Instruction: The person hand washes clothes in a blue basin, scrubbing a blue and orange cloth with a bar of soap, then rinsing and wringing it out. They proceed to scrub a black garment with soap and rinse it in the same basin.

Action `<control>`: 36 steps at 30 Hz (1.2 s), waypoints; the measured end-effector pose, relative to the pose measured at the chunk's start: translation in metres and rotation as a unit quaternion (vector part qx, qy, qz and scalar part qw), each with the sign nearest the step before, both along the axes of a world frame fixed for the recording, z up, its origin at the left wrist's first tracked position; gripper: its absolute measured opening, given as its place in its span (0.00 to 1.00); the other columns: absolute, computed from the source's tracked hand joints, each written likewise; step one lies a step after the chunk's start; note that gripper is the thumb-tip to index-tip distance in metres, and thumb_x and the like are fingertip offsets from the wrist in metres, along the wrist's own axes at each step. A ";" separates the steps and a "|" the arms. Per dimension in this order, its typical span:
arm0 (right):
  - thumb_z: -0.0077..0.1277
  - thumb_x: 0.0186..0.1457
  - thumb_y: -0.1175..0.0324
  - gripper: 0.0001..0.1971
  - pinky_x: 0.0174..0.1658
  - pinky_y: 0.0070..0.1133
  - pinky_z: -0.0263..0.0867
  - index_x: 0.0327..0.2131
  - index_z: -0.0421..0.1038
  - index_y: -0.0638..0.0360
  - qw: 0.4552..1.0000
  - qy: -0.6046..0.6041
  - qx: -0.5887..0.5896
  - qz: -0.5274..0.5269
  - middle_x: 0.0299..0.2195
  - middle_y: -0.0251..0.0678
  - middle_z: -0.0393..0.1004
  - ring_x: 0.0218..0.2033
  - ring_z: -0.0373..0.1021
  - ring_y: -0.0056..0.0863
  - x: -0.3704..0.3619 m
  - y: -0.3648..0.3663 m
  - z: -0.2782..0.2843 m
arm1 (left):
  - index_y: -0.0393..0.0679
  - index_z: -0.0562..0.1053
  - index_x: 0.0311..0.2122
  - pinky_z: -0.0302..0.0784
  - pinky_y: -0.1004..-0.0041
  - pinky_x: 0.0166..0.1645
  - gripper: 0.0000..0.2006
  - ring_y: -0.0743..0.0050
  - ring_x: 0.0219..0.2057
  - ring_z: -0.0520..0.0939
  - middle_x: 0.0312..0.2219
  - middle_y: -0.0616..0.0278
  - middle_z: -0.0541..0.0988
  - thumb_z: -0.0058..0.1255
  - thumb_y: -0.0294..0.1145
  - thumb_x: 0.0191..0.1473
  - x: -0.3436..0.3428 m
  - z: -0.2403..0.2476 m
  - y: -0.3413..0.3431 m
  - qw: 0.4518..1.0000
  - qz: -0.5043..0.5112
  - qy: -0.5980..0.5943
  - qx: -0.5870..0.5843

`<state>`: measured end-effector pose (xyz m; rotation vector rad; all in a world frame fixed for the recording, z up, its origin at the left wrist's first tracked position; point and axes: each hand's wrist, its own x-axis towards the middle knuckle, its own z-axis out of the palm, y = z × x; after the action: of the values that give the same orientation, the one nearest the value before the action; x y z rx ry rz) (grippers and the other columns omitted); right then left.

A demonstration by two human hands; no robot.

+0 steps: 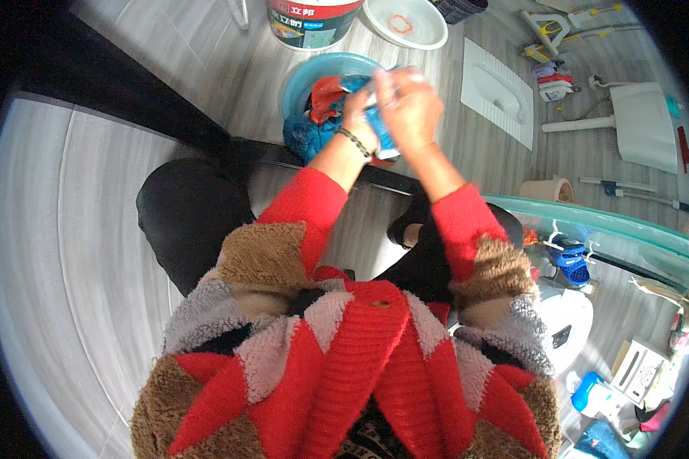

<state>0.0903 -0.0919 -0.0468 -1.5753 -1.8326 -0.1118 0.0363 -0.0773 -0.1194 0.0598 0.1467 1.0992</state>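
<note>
**Splash and snag risked**

In the head view, a blue cloth (378,128) is pinched in the grip of left hand (359,126) and right hand (412,111), over the basin's near side (292,93). If it is wet, the floor (245,73) could be splashed; overhanging clothes (306,139) could be dragged out if snagged.
</note>
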 end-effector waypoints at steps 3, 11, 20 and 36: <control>0.47 0.53 0.51 0.19 0.29 0.34 0.65 0.23 0.74 0.57 0.996 0.070 -0.050 0.025 0.22 0.45 0.72 0.27 0.70 0.46 -0.007 -0.011 -0.007 | 0.40 0.69 0.41 0.72 0.64 0.46 0.19 0.63 0.40 0.76 0.39 0.58 0.74 0.44 0.46 0.51 -0.012 -0.002 0.006 0.932 -0.008 -0.300 0.204; 0.46 0.54 0.52 0.17 0.34 0.21 0.64 0.33 0.74 0.56 0.937 0.287 -0.179 -0.086 0.24 0.30 0.73 0.28 0.68 0.21 0.074 0.035 -0.015 | 0.43 0.69 0.44 0.73 0.66 0.46 0.18 0.66 0.39 0.78 0.39 0.60 0.76 0.45 0.45 0.56 -0.031 0.048 0.007 0.933 0.014 0.359 -0.033; 0.62 0.41 0.54 0.34 0.46 0.26 0.65 0.50 0.63 0.62 0.926 0.221 -0.288 0.103 0.44 0.49 0.68 0.41 0.69 0.31 0.051 0.003 -0.018 | 0.40 0.66 0.48 0.72 0.67 0.46 0.35 0.65 0.39 0.77 0.40 0.56 0.75 0.35 0.66 0.52 -0.026 0.018 0.009 0.978 -0.187 -0.070 0.059; 0.54 0.33 0.61 0.12 0.36 0.33 0.67 0.25 0.71 0.56 0.974 -0.063 -0.114 0.185 0.29 0.40 0.71 0.32 0.69 0.42 -0.018 -0.053 0.005 | 0.44 0.66 0.46 0.73 0.55 0.45 0.26 0.59 0.39 0.76 0.39 0.56 0.74 0.48 0.53 0.49 -0.041 -0.052 0.001 0.985 -0.060 0.064 -0.149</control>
<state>0.0720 -0.1448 -0.0421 -1.3679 -2.2735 0.1802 -0.0051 -0.0763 -0.1716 -0.1278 0.4173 0.9425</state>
